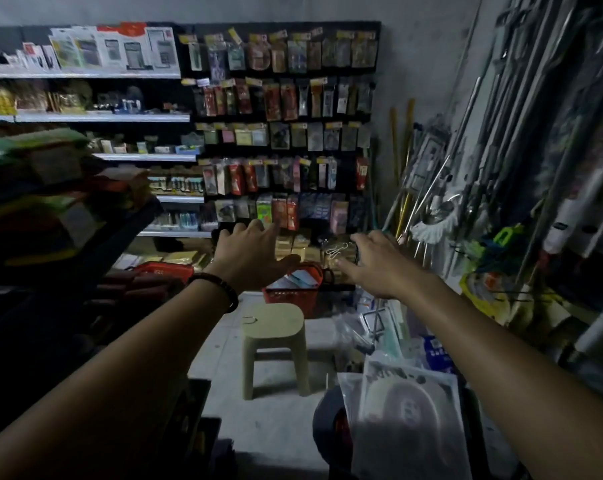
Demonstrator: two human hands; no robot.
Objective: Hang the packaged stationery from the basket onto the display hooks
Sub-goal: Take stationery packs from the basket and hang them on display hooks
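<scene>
Forearms reached to 12 o'clock; left hand splayed, released; right hand pinched small clear plastic packet. Its hole needed squaring onto black pegboard display hook.

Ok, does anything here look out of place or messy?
Yes. Loose plastic packets lie heaped on the floor right of the stool, outside the red basket, and a small wire hook lies stray on the stool's seat.
</scene>
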